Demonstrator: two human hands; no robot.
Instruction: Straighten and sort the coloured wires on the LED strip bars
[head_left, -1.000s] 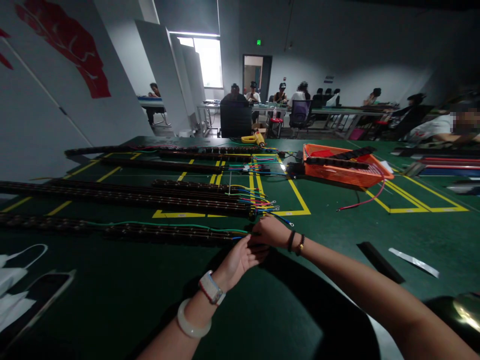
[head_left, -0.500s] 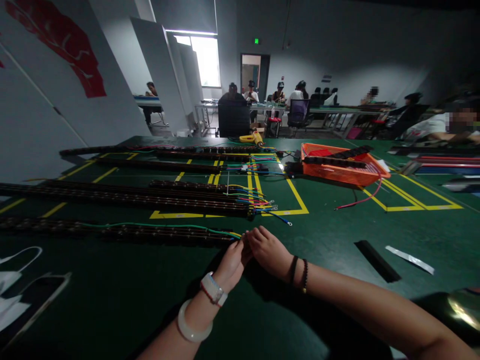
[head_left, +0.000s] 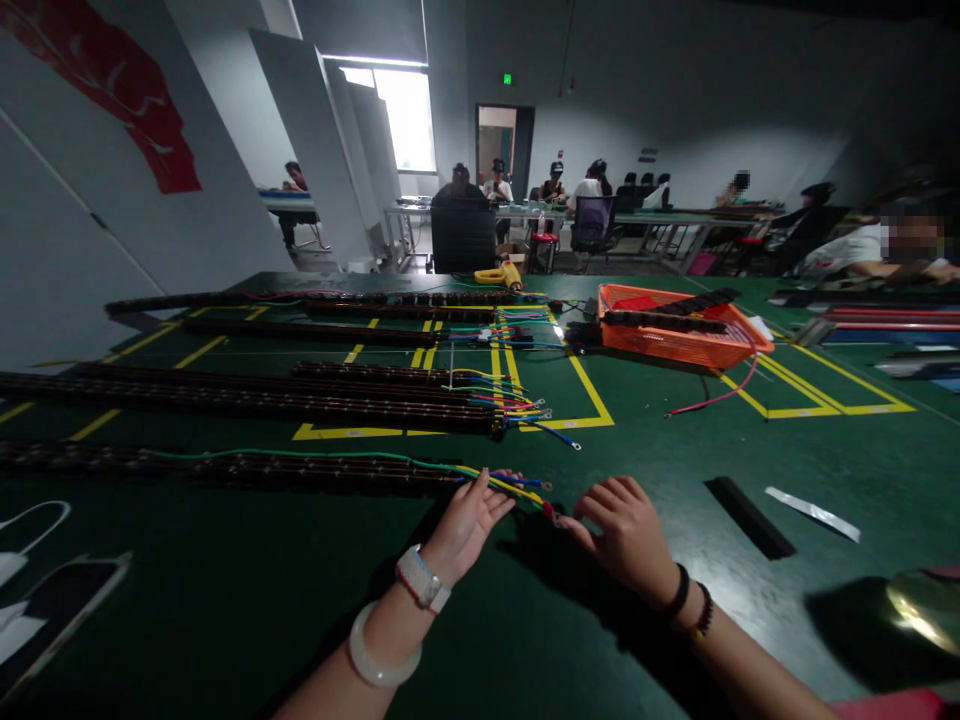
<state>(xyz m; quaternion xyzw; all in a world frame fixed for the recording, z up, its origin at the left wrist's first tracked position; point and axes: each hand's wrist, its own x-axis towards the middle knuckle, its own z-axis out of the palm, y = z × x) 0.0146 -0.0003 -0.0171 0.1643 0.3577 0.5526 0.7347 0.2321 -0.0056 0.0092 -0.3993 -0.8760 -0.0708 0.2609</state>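
Note:
A bundle of green, yellow and blue wires (head_left: 517,487) runs from the end of the nearest long dark strip assembly (head_left: 360,470). My left hand (head_left: 466,525), palm turned up, has these wires between thumb and fingers, the fingertips partly extended beneath them. To the right, my right hand (head_left: 628,530) has its fingers bent, with the thumb tip at a ring terminal (head_left: 557,518) on a red-sleeved wire end. How firmly the thumb and forefinger pinch it is hard to see. A blue wire with its own ring terminal (head_left: 546,486) sticks out just above.
Further strip assemblies (head_left: 300,400) with ring-ended wires lie beyond. An orange basket (head_left: 675,345) with dark strips and a yellow heat gun (head_left: 500,276) are at the back. On the right lie a black strip (head_left: 750,517) and a white strip (head_left: 814,513). Several people sit farther off.
My right hand has moved right, away from my left hand, out to the wire ends. My left hand's fingers have loosened, and the wires and ring terminals now show.

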